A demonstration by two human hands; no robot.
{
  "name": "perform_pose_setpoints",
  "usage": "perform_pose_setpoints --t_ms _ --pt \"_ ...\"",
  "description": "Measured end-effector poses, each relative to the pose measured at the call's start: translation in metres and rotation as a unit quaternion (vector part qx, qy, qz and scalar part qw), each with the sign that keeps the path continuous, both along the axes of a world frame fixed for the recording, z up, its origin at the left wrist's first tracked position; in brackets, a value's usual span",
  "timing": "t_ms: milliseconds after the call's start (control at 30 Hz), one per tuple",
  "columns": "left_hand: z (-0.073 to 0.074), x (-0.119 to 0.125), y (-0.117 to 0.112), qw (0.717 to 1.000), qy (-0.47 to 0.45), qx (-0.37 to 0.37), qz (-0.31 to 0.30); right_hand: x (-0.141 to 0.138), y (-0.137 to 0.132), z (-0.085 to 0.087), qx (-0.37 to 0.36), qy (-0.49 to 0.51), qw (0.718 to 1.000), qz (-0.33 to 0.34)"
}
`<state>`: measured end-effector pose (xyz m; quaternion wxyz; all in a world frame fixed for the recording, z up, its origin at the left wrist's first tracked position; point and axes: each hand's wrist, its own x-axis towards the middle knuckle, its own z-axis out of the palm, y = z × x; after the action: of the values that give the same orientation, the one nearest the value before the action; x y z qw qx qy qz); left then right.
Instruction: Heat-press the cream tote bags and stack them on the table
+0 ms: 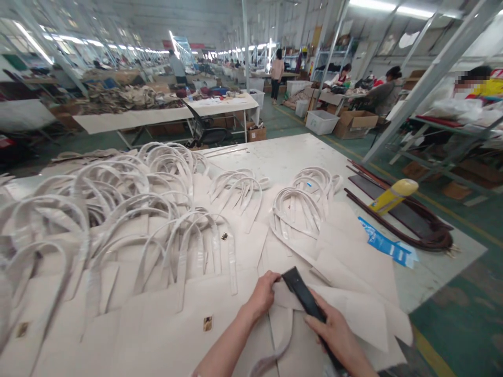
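Note:
My right hand (337, 331) is wrapped round a long black tool (299, 287) that looks like a stapler. Its front end lies over the edge of a beige bag panel (286, 298). With fingers pinched, my left hand (264, 291) grips that panel's edge, just left of the tool's tip. A loose strap handle (290, 327) hangs in a curve below the panel. Beige bag pieces with looped handles (196, 230) cover the left side of the table, and one carries a small gold metal plate (208, 323). More looped handles (298, 204) lie beyond my hands.
On the table's right lie a yellow bottle-shaped container (395, 195), dark brown straps (424, 235) and blue printed wrapping (387, 243). A slanted metal post (412, 89) rises past the right edge. Behind are a black chair (208, 128), another loaded table (157, 118) and several people.

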<state>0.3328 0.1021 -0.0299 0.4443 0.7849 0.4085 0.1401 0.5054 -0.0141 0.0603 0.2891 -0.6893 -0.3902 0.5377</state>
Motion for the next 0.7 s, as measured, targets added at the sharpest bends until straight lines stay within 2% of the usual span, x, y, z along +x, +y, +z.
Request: perform_pose_setpoints --t_ms 67,167,233,333,433,500,567,667,700 --pt "-0.003 0.001 -0.001 1.0 0.001 -0.005 0.015 0.008 -0.004 0.0 -0.011 -0.003 1.0 -0.005" --pt "-0.003 0.002 -0.004 0.999 0.007 -0.018 0.026 0.014 -0.01 -0.001 -0.044 0.003 0.998 0.05" --pt "0.0 0.004 -0.009 0.999 0.016 -0.03 0.03 0.01 -0.01 -0.004 -0.055 -0.007 0.997 0.06" --pt "0.01 0.01 -0.018 0.997 0.037 -0.055 0.04 -0.001 -0.002 -0.006 -0.054 -0.035 0.998 0.026" --pt "0.025 0.007 -0.019 0.99 0.066 -0.108 0.058 -0.002 0.001 -0.001 -0.039 -0.024 0.999 -0.017" --pt "0.041 -0.007 -0.013 0.977 0.11 -0.163 0.08 0.009 -0.005 0.009 -0.025 -0.007 0.999 -0.039" --pt "0.061 -0.033 -0.005 0.953 0.178 -0.219 0.111 0.027 -0.014 0.022 -0.007 -0.003 0.997 -0.071" --pt "0.096 -0.083 0.008 0.899 0.307 -0.258 0.173 0.06 -0.031 0.039 0.005 -0.019 0.993 -0.12" --pt "0.106 -0.102 0.012 0.869 0.371 -0.254 0.205 0.07 -0.036 0.042 0.002 -0.026 0.991 -0.133"
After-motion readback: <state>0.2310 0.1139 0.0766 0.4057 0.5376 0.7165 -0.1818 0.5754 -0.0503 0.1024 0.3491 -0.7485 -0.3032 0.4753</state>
